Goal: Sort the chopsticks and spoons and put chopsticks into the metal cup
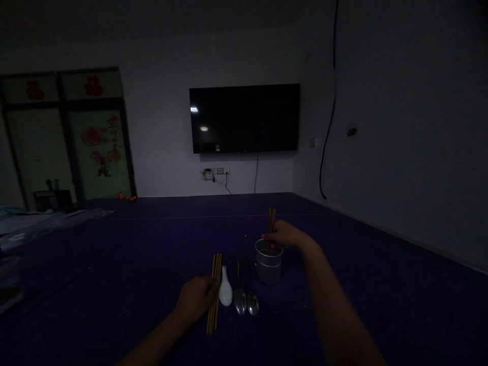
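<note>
My right hand (284,234) is closed round a few upright chopsticks (271,218), their lower ends inside a grey metal cup (269,267). More chopsticks (212,315) lie side by side on the dark purple surface. Across their middle rests my left hand (196,297), fingers curled against them; its fingertips are partly hidden, so a firm grip is not plain. Just right of these chopsticks lies a white soup spoon (225,292). Two metal spoons (240,301) lie between it and the cup, bowls toward me.
The purple surface (171,239) stretches to the far wall, below a mounted television (246,119). Clear plastic sheeting (57,223) lies at the left. Small orange objects (131,198) sit near the door. A black cable (328,137) hangs down the right wall.
</note>
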Demonstrator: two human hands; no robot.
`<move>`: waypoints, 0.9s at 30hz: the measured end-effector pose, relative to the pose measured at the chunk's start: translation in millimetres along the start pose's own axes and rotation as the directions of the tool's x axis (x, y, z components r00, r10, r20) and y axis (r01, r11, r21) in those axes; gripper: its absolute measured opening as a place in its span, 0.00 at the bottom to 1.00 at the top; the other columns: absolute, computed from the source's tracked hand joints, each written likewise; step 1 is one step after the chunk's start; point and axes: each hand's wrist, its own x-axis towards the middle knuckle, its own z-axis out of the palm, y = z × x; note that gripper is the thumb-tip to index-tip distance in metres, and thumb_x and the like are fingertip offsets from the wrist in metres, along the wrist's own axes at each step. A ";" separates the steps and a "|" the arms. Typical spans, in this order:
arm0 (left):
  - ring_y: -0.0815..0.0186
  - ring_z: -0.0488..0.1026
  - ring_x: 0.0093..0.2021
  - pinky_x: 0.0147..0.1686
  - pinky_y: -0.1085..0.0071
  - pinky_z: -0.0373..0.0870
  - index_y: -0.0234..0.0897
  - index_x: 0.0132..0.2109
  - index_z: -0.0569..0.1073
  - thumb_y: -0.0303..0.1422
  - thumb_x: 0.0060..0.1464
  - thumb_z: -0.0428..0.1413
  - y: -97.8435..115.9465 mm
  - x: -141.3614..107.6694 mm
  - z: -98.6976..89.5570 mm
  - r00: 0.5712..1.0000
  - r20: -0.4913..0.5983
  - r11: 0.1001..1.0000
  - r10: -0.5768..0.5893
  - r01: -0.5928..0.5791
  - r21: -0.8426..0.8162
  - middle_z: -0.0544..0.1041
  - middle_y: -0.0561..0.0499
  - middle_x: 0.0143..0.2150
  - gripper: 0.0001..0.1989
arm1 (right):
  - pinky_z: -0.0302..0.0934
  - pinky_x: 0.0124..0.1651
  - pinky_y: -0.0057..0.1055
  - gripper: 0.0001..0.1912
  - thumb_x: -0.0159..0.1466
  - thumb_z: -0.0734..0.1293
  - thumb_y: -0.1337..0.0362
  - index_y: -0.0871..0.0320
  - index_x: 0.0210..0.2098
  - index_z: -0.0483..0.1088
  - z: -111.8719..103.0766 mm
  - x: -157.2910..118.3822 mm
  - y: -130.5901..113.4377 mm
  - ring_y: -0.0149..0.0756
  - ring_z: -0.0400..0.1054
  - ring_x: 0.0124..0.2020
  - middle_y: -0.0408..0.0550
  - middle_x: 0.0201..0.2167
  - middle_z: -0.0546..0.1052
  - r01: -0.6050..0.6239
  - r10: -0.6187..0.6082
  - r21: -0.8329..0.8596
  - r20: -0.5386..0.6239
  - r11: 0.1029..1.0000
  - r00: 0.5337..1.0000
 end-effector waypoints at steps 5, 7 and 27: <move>0.64 0.75 0.37 0.31 0.74 0.61 0.39 0.37 0.74 0.39 0.61 0.42 -0.5 -0.2 0.0 1.000 -0.002 1.000 -0.006 0.006 0.008 0.78 0.48 0.36 0.18 | 0.53 0.21 0.24 0.14 0.56 0.68 0.65 0.60 0.16 0.72 1.5 0.4 2.3 0.29 0.65 0.18 0.46 0.15 0.74 0.015 -0.015 0.021 0.000 1.000 1.000; 0.64 0.75 0.36 0.31 0.74 0.61 0.38 0.37 0.74 0.40 0.61 0.41 -0.5 -0.6 -0.3 1.000 -0.006 1.000 0.004 -0.004 0.014 0.78 0.47 0.36 0.19 | 0.54 0.22 0.24 0.13 0.56 0.68 0.65 0.60 0.16 0.72 2.1 0.7 2.8 0.30 0.66 0.19 0.46 0.16 0.75 0.019 -0.019 0.028 -0.003 0.999 1.000; 0.64 0.74 0.36 0.31 0.73 0.60 0.38 0.36 0.74 0.40 0.62 0.40 -0.5 -0.1 0.0 1.000 0.015 0.999 0.004 -0.005 0.052 0.78 0.48 0.36 0.19 | 0.57 0.28 0.27 0.16 0.55 0.68 0.57 0.58 0.15 0.70 -6.4 9.0 17.6 0.34 0.69 0.24 0.47 0.19 0.75 -0.030 0.019 -0.065 -0.161 0.997 0.987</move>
